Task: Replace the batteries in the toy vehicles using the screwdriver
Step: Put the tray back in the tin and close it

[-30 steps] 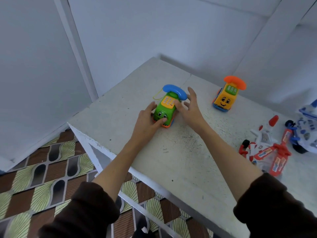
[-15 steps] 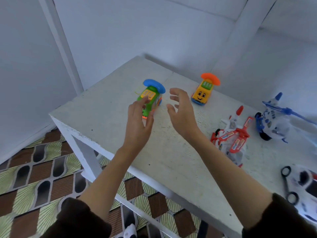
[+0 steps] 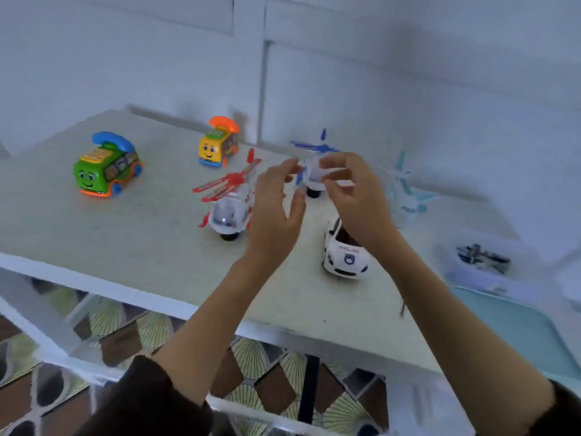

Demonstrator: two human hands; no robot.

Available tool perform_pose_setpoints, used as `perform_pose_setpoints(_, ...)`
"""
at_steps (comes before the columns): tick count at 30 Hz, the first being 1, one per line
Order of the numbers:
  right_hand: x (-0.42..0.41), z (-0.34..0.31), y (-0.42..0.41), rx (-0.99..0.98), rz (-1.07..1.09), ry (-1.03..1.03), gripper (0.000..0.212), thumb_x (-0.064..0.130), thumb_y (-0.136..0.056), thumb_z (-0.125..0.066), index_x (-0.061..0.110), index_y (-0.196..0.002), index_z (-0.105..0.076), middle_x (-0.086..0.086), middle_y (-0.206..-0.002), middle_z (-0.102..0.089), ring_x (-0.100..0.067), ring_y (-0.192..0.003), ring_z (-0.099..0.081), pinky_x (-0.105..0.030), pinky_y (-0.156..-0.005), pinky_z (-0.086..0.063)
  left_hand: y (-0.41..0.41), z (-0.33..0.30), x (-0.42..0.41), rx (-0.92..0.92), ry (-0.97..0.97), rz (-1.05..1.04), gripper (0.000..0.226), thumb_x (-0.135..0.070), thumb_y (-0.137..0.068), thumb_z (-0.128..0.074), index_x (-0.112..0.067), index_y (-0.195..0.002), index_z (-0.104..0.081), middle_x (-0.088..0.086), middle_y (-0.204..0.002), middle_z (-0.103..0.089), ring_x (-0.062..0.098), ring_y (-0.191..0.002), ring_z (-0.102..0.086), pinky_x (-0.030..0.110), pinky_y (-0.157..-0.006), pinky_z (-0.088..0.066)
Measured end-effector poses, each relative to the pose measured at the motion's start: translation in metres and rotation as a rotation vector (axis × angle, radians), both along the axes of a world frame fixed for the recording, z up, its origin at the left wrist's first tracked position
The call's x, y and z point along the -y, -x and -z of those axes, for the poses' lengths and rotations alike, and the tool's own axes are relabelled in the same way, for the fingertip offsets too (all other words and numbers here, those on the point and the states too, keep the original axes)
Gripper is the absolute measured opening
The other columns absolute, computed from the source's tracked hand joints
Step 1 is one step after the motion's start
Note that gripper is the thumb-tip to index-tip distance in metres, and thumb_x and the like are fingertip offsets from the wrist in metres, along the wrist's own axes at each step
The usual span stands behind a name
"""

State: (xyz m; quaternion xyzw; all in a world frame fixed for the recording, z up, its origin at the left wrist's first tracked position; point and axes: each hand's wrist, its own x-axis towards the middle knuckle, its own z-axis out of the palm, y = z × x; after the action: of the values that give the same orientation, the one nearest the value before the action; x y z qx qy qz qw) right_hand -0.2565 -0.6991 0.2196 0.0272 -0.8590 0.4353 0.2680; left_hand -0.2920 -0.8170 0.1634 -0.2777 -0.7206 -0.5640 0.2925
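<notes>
- Two bare forearms come up from the bottom edge of the view, uncovered from the elbow area to the wrist.
- The left hand (image 3: 276, 212) wears no glove, ring or watch that can be seen.
- The right hand (image 3: 358, 199) is likewise bare, with nothing on the wrist.
- The left sleeve (image 3: 147, 401) is dark brown, soft-looking cloth, pushed up and bunched near the elbow.
- The right sleeve (image 3: 558, 410) is the same dark cloth, seen only at the frame's corner.
</notes>
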Motion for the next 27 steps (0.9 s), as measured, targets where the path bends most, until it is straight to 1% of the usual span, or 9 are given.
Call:
perform_pose_setpoints(2,-0.049,0.008,-0.033,0.024,0.08,-0.02,0.026,-0.003,-0.086,-0.049,0.019,-0.096,-0.056,0.005,-0.1,-0.062,-0.007,-0.085,-0.058,-0.011,-0.073,-0.045,-0.024,0.005,-0.04,0.009,0.024,0.077,0.038,-0.011,-0.091,-0.048,-0.003,-0.128,-0.051,0.003,-0.113,-0.057,0.017,-0.106,-0.051,0.027,-0.088,-0.044)
perform_pose_setpoints(6,-0.131,0.03,-0.088,0.126,0.169,-0.085,0.027,-0.008,-0.079,-0.054,0.016,-0.084,-0.062,0.001,-0.085,-0.067,0.006,-0.07,-0.057,-0.004,-0.067,-0.042,-0.065,0.018,-0.109,0.065,0.042,0.186,0.039,-0.01,-0.09,-0.047,-0.003,-0.128,-0.051,-0.005,-0.111,-0.052,0.023,-0.105,-0.055,0.029,-0.087,-0.047)
perform_pose_setpoints(10,-0.178,0.049,-0.109,0.334,0.132,-0.213,0.027,-0.009,-0.08,-0.053,0.01,-0.091,-0.069,0.001,-0.091,-0.067,-0.008,-0.073,-0.058,-0.001,-0.068,-0.04,-0.093,0.041,-0.145,0.143,0.148,0.266,0.038,-0.013,-0.09,-0.046,-0.006,-0.128,-0.051,-0.004,-0.114,-0.054,0.02,-0.104,-0.055,0.031,-0.086,-0.047)
perform_pose_setpoints(12,-0.19,0.064,-0.107,0.394,0.083,-0.29,0.034,-0.012,-0.081,-0.05,0.011,-0.097,-0.07,-0.001,-0.096,-0.067,-0.01,-0.076,-0.056,-0.007,-0.074,-0.043,-0.098,0.054,-0.152,0.164,0.205,0.28,0.038,-0.013,-0.091,-0.047,-0.006,-0.128,-0.052,-0.002,-0.115,-0.056,0.019,-0.106,-0.055,0.031,-0.088,-0.048)
perform_pose_setpoints(14,-0.198,0.081,-0.097,0.43,0.022,-0.412,0.04,-0.013,-0.082,-0.05,0.014,-0.104,-0.069,-0.004,-0.106,-0.066,-0.01,-0.083,-0.055,-0.022,-0.085,-0.046,-0.096,0.062,-0.153,0.184,0.246,0.294,0.037,-0.012,-0.091,-0.048,-0.007,-0.128,-0.052,0.003,-0.116,-0.058,0.018,-0.106,-0.055,0.033,-0.089,-0.048)
perform_pose_setpoints(17,-0.202,0.098,-0.086,0.54,-0.046,-0.649,0.051,-0.012,-0.081,-0.049,0.02,-0.119,-0.061,0.0,-0.127,-0.054,-0.016,-0.109,-0.047,-0.034,-0.091,-0.044,-0.083,0.065,-0.156,0.206,0.276,0.279,0.036,-0.007,-0.093,-0.051,-0.007,-0.129,-0.051,0.005,-0.116,-0.059,0.018,-0.106,-0.055,0.03,-0.086,-0.048)
perform_pose_setpoints(19,-0.203,0.102,-0.084,0.593,-0.086,-0.77,0.05,-0.009,-0.082,-0.047,0.022,-0.12,-0.058,0.002,-0.128,-0.049,-0.019,-0.113,-0.042,-0.037,-0.085,-0.046,-0.076,0.063,-0.163,0.213,0.273,0.267,0.035,-0.008,-0.093,-0.049,-0.007,-0.128,-0.052,0.004,-0.115,-0.059,0.018,-0.104,-0.055,0.026,-0.084,-0.046)
perform_pose_setpoints(22,-0.207,0.101,-0.078,0.561,-0.137,-0.938,0.033,-0.003,-0.086,-0.047,0.016,-0.11,-0.06,-0.002,-0.116,-0.047,-0.02,-0.106,-0.041,-0.033,-0.067,-0.042,-0.067,0.057,-0.176,0.217,0.235,0.263,0.035,-0.005,-0.092,-0.047,-0.007,-0.127,-0.052,0.001,-0.113,-0.059,0.018,-0.104,-0.056,0.022,-0.083,-0.046)
perform_pose_setpoints(27,-0.214,0.093,-0.06,0.464,-0.136,-0.948,0.022,0.005,-0.092,-0.046,0.013,-0.112,-0.054,-0.003,-0.115,-0.049,-0.02,-0.106,-0.042,-0.032,-0.063,-0.041,-0.053,0.048,-0.183,0.211,0.156,0.204,0.035,-0.014,-0.09,-0.044,-0.01,-0.123,-0.054,-0.005,-0.111,-0.058,0.012,-0.1,-0.057,0.017,-0.081,-0.047)
